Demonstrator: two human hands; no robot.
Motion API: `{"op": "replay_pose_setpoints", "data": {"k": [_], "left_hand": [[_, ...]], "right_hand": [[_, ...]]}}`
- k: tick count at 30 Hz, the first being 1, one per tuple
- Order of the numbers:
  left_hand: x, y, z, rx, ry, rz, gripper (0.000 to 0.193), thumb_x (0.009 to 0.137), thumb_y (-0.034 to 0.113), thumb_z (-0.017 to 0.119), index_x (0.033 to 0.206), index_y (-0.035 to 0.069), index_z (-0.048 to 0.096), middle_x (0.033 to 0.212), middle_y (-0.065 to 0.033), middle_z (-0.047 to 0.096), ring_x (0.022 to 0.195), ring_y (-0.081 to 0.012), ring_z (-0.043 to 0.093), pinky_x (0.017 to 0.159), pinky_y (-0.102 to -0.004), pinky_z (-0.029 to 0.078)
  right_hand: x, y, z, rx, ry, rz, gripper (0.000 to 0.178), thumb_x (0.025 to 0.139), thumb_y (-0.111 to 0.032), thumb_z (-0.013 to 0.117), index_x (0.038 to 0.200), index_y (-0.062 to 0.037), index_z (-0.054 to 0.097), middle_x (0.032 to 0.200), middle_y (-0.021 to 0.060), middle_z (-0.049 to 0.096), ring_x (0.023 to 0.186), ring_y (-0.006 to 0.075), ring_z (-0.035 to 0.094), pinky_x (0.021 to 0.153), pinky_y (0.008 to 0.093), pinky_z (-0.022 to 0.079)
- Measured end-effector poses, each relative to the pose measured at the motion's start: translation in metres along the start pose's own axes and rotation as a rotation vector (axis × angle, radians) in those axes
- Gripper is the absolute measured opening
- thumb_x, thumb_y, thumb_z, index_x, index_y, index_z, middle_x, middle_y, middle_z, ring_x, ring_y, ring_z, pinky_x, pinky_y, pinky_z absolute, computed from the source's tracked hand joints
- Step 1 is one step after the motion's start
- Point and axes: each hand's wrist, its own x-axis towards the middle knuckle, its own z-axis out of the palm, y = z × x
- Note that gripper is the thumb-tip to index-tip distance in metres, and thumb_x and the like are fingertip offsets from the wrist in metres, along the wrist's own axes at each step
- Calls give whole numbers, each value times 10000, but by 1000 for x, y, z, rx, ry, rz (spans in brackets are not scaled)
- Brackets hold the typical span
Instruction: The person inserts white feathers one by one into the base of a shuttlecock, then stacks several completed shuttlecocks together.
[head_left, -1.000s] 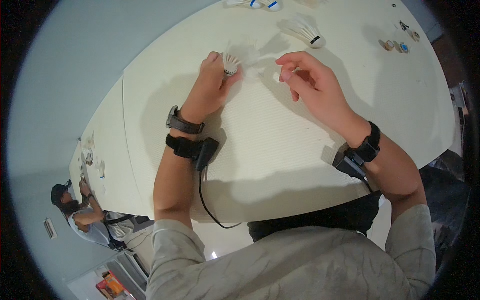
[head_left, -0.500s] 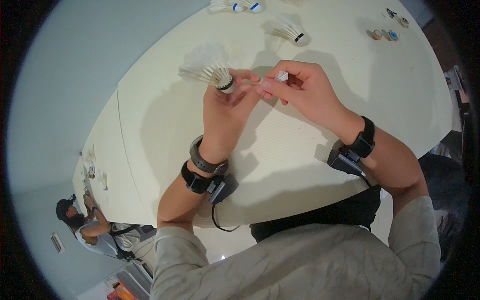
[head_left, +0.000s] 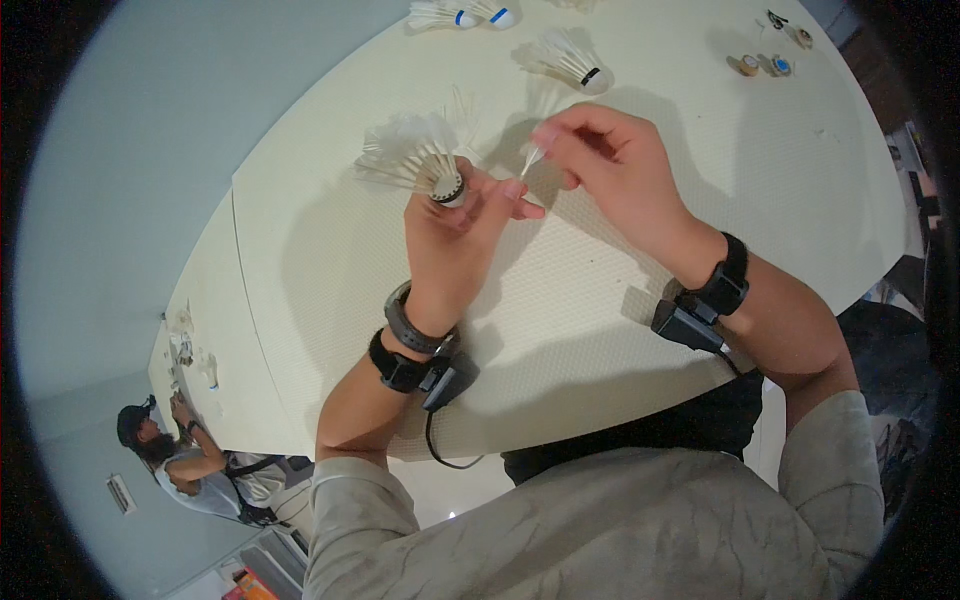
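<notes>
Our L hand (head_left: 447, 235) holds a white feathered, black-banded shuttlecock (head_left: 415, 162), skirt up-left; a thin white feather-like strip (head_left: 530, 160) slants up-right btwn its thumb & our pinching R hand (head_left: 622, 165), approx. equally near both.

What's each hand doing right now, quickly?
Left hand: closed, holding a feather shuttlecock and, seemingly, the thin end of a white feather.
Right hand: closed, pinching that white feather's wider end.
</notes>
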Motion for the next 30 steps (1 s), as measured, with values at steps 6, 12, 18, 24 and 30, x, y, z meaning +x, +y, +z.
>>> {"op": "replay_pose_setpoints", "data": {"k": [6,12,18,24,30], "left_hand": [[-2,-6,3,-73,23,37,165,989,-12,639,1021,23,481,920,-108,679,833,-216,719,777,-375,623],[-4,4,7,-108,15,-16,176,993,-10,631,1048,28,468,960,-108,671,868,-231,717,792,-386,620],[-4,-4,1,-94,-11,31,188,990,-23,624,1063,29,459,988,-124,677,889,-257,727,837,-408,598],[-4,0,1,-98,-25,67,177,990,-31,615,1059,32,464,1001,-127,669,907,-261,721,846,-411,589],[-2,-4,2,-153,-59,-65,125,1039,44,544,1145,25,482,1045,-111,650,838,-189,668,717,-305,530]], "right_hand": [[0,0,2,-16,-56,52,243,979,-242,713,960,-1,736,716,-31,607,646,23,490,578,219,394],[1,0,-1,31,-86,10,219,971,-197,720,889,6,719,701,-44,597,653,19,483,572,216,381],[6,1,-2,-26,-124,32,231,968,-201,727,884,13,718,692,-44,593,658,21,486,574,220,385],[9,1,-6,15,-185,149,259,973,-249,727,889,-5,727,688,-39,596,646,22,501,570,223,384],[7,-9,-7,13,-38,65,239,974,-252,729,926,-19,744,727,-30,637,632,36,518,563,235,401]]}}
